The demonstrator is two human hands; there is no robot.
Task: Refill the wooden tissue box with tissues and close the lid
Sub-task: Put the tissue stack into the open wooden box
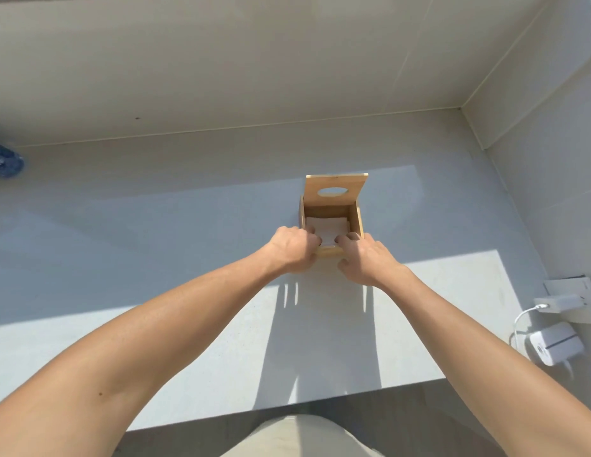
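Note:
A small wooden tissue box [358,219] stands on the grey counter, its hinged lid [335,188] raised at the back with an oval slot in it. A white stack of tissues [327,227] lies inside the box. My left hand [292,249] is at the box's near left corner, fingers curled over the front rim onto the tissues. My right hand [365,258] is at the near right corner, its fingertips also over the rim touching the tissues, thumb down against the front wall. The box's front wall is mostly hidden by both hands.
The counter [188,258] meets tiled walls behind and at the right. A blue patterned object [3,159] lies at the far left edge. White chargers [556,347] with a cable sit by a wall socket [571,291] at the right. The counter's front edge runs near my body.

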